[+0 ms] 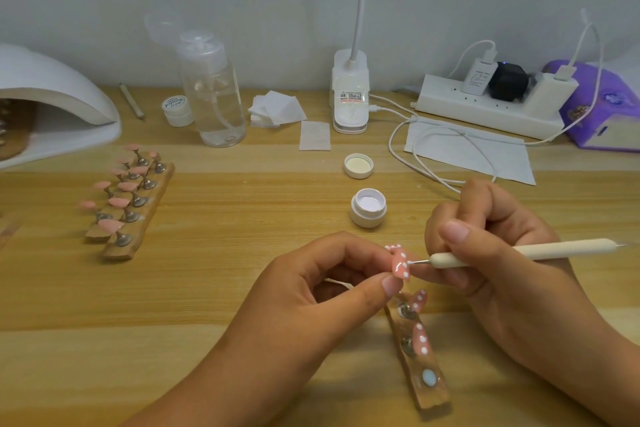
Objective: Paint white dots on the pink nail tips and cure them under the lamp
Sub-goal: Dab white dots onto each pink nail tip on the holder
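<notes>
Pink nail tip (401,265) upright, left hand (329,284) pinching | dotting pen (519,251) horizontal, point left, right hand (512,288) clamped

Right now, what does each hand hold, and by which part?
The left hand pinches a pink nail tip by its edges, between forefinger and thumb. The right hand grips the dotting pen near its working end.

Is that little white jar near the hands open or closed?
Open: the jar shows its white contents, and a lid lies upturned beyond it.
</notes>
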Available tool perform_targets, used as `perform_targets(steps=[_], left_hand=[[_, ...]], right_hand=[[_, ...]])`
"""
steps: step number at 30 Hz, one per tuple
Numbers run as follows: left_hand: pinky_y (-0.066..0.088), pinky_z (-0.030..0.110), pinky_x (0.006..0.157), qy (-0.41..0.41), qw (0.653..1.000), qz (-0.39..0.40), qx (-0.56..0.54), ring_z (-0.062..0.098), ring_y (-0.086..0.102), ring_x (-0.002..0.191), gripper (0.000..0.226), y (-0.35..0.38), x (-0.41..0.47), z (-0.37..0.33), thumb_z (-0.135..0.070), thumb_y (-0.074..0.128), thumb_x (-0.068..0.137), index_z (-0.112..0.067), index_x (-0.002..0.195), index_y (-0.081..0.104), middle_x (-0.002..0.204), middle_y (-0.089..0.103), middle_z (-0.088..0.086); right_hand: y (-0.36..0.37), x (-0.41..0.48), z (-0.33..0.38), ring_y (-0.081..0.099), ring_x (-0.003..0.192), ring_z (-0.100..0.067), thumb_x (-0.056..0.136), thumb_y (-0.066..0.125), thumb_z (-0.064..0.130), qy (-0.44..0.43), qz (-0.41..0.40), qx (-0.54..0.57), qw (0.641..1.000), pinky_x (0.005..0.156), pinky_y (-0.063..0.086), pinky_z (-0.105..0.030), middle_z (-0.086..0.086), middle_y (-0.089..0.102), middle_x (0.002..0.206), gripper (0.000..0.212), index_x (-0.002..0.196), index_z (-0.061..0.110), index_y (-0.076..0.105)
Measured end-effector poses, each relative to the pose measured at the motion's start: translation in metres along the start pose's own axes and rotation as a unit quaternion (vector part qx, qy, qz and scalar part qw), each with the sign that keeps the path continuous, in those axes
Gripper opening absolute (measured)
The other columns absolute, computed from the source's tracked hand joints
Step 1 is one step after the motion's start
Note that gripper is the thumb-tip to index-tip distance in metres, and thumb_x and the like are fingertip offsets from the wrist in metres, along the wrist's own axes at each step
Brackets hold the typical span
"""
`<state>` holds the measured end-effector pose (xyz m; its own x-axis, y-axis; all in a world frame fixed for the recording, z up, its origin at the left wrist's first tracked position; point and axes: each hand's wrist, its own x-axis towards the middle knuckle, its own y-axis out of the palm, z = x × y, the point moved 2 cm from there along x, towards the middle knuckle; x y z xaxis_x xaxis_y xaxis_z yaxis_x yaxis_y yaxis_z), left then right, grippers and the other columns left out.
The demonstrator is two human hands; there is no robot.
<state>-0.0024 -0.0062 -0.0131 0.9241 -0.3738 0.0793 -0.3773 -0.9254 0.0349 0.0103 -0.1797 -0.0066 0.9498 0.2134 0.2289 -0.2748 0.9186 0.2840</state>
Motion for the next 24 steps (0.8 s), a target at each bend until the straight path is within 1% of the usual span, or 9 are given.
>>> perform_targets(steps=[2, 6, 8, 13, 16, 19, 21, 23, 24], left_hand=[[0.048, 0.014, 0.069, -0.003, 1.000, -0.001, 0.001, 0.003, 0.062, 0.074, 0.008, -0.0001, 0.0000, -0.0001, -0.030, 0.076, 0.072, -0.028, 0.079, 0.074, 0.080, 0.072, -0.008], [0.048, 0.015, 0.070, -0.001, 1.000, 0.002, 0.001, 0.003, 0.062, 0.074, 0.016, -0.0002, -0.0005, 0.0003, -0.038, 0.072, 0.069, -0.028, 0.081, 0.074, 0.081, 0.072, -0.008], [0.048, 0.015, 0.070, -0.001, 1.000, 0.001, -0.003, 0.003, 0.062, 0.074, 0.017, -0.0004, -0.0003, 0.0008, -0.039, 0.072, 0.068, -0.027, 0.081, 0.074, 0.080, 0.072, -0.008], [0.049, 0.013, 0.070, -0.001, 1.000, 0.000, -0.007, 0.001, 0.062, 0.074, 0.014, -0.0007, 0.0000, 0.0022, -0.036, 0.073, 0.069, -0.028, 0.080, 0.074, 0.079, 0.071, -0.009], [0.049, 0.014, 0.070, 0.001, 1.000, 0.003, -0.007, 0.001, 0.062, 0.074, 0.014, -0.0008, 0.0000, 0.0026, -0.037, 0.072, 0.069, -0.029, 0.080, 0.074, 0.079, 0.071, -0.010], [0.050, 0.015, 0.071, 0.000, 1.000, 0.000, -0.007, 0.003, 0.062, 0.074, 0.015, -0.0010, 0.0001, 0.0038, -0.038, 0.072, 0.067, -0.030, 0.080, 0.075, 0.078, 0.071, -0.008], [0.050, 0.016, 0.071, -0.002, 1.000, -0.003, -0.008, 0.003, 0.062, 0.074, 0.015, -0.0011, 0.0002, 0.0044, -0.038, 0.073, 0.067, -0.030, 0.079, 0.075, 0.077, 0.070, -0.006], [0.051, 0.017, 0.071, -0.003, 1.000, -0.003, -0.008, 0.004, 0.062, 0.074, 0.016, -0.0011, 0.0000, 0.0046, -0.039, 0.073, 0.066, -0.030, 0.079, 0.075, 0.078, 0.070, -0.005], [0.051, 0.018, 0.072, -0.004, 1.000, -0.002, -0.007, 0.005, 0.062, 0.074, 0.016, -0.0010, -0.0002, 0.0046, -0.039, 0.073, 0.066, -0.030, 0.080, 0.075, 0.079, 0.071, -0.004]], right_hand=[[0.0003, 0.0004, -0.0003, 0.048, 0.052, -0.007, 0.072, 0.079, 0.023, 0.000, 0.008, -0.005, 1.000, 0.061, 0.055, -0.027, -0.001, 0.048, 0.058, 0.028, 0.064, 0.021, 0.052], [0.0012, 0.0002, -0.0008, 0.049, 0.054, -0.007, 0.073, 0.081, 0.033, 0.000, 0.012, -0.004, 1.000, 0.062, 0.055, -0.026, 0.001, 0.050, 0.058, 0.032, 0.065, 0.021, 0.052], [0.0015, 0.0003, -0.0009, 0.050, 0.054, -0.006, 0.073, 0.080, 0.034, 0.001, 0.012, -0.008, 1.000, 0.062, 0.055, -0.025, 0.002, 0.050, 0.058, 0.032, 0.065, 0.022, 0.052], [0.0013, 0.0000, 0.0007, 0.050, 0.054, -0.007, 0.074, 0.079, 0.033, -0.001, 0.014, -0.017, 1.000, 0.061, 0.052, -0.023, 0.001, 0.049, 0.057, 0.031, 0.065, 0.022, 0.051], [0.0003, -0.0001, 0.0009, 0.052, 0.054, -0.007, 0.075, 0.075, 0.022, -0.004, 0.009, -0.018, 1.000, 0.060, 0.051, -0.023, 0.001, 0.051, 0.056, 0.026, 0.063, 0.022, 0.052], [0.0009, -0.0006, 0.0014, 0.052, 0.055, -0.008, 0.075, 0.075, 0.022, -0.005, 0.007, -0.020, 1.000, 0.060, 0.052, -0.024, 0.001, 0.051, 0.056, 0.025, 0.063, 0.022, 0.052], [0.0001, -0.0011, 0.0011, 0.051, 0.054, -0.007, 0.076, 0.069, 0.017, -0.005, 0.003, -0.019, 1.000, 0.060, 0.052, -0.023, 0.001, 0.050, 0.055, 0.022, 0.063, 0.022, 0.051], [0.0006, -0.0009, 0.0017, 0.052, 0.055, -0.007, 0.075, 0.073, 0.020, -0.006, 0.006, -0.019, 1.000, 0.060, 0.052, -0.024, 0.002, 0.051, 0.055, 0.025, 0.063, 0.022, 0.052], [0.0011, -0.0009, 0.0020, 0.053, 0.056, -0.007, 0.074, 0.077, 0.025, -0.006, 0.009, -0.020, 1.000, 0.061, 0.052, -0.024, 0.002, 0.051, 0.056, 0.028, 0.064, 0.022, 0.052]])
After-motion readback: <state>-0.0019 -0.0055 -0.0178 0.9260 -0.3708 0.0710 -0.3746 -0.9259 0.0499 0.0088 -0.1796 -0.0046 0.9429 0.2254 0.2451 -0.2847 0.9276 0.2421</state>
